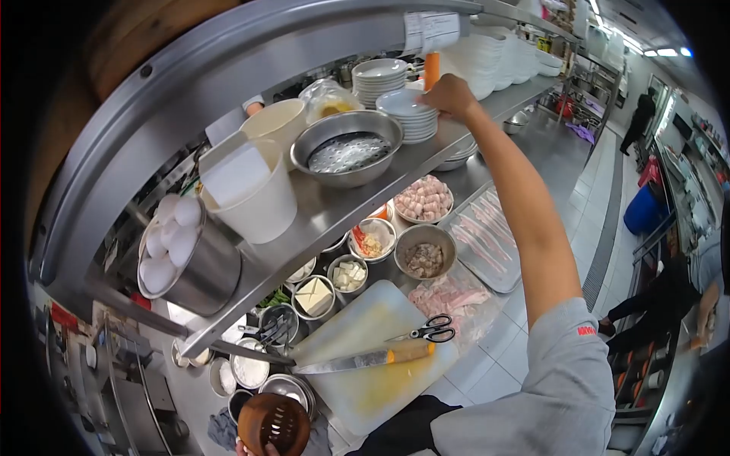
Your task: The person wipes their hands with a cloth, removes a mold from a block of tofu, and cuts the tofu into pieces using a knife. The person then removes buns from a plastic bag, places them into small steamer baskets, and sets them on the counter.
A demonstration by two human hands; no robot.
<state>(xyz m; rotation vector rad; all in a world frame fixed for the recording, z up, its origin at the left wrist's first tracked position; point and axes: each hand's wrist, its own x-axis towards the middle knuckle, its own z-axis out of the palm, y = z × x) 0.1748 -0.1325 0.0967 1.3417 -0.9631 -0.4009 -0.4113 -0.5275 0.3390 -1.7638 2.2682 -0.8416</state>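
Note:
My right hand (450, 99) is raised to the metal shelf, its fingers closed at the rim of a stack of small plates (411, 118). What it grips, if anything, is hidden. An orange object (432, 70) stands just behind it. At the bottom edge, my left hand (258, 448) holds a brown bowl with slots (275, 422); only some fingertips show. A cutting board (365, 319) lies below the shelf, bearing a knife with a wooden handle (357, 360) and black-handled scissors (435, 329).
The shelf (334, 216) also bears a metal bowl (346, 152), white tubs (262, 213) and a pot of eggs (205, 273). Beneath are ingredient bowls (426, 251) and a tray of meat strips (487, 235). At far right, a person in grey (711, 281) stands near the aisle.

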